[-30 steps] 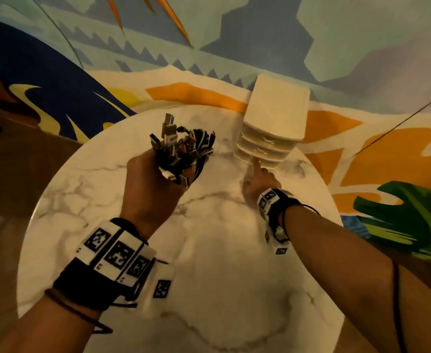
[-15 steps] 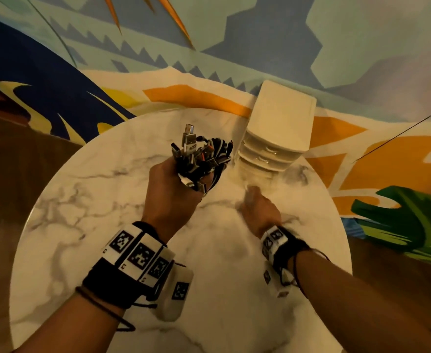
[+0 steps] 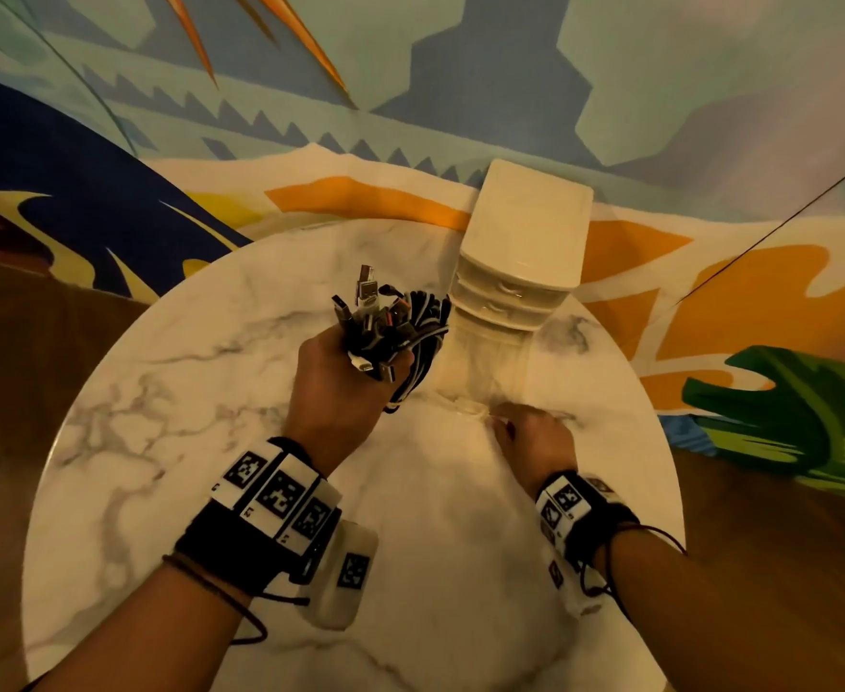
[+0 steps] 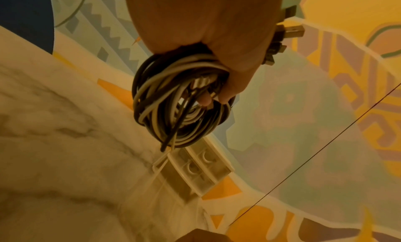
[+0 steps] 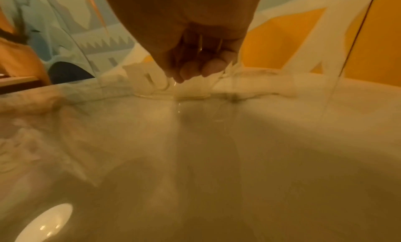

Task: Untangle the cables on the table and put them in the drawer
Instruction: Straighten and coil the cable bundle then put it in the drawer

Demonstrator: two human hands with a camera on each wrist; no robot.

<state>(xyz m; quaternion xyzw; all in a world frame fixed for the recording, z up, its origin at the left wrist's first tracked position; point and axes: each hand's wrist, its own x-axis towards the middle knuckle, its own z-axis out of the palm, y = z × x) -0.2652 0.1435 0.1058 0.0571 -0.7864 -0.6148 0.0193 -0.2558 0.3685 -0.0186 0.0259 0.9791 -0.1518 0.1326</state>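
My left hand (image 3: 340, 387) grips a coiled bundle of black and white cables (image 3: 395, 332) and holds it up above the table, just left of the white drawer unit (image 3: 525, 242). Several USB plugs stick up out of the fist. In the left wrist view the cable loops (image 4: 180, 105) hang below my left hand (image 4: 206, 31), over the drawer unit (image 4: 201, 170). My right hand (image 3: 535, 442) holds the front of the clear bottom drawer (image 3: 485, 377), which stands pulled out onto the table. In the right wrist view its fingers (image 5: 195, 69) curl round the drawer's clear front edge (image 5: 190, 89).
The round white marble table (image 3: 210, 442) carries the drawer unit at its far edge, against a painted wall (image 3: 460, 67). The two upper drawers (image 3: 510, 297) sit pushed in. A thin dark wire (image 3: 784, 227) runs slantwise at the right. Wooden floor lies on both sides.
My right hand has come back toward me from the unit's base, drawing the bottom drawer out. My left hand has carried the cable bundle rightward, closer to the unit.
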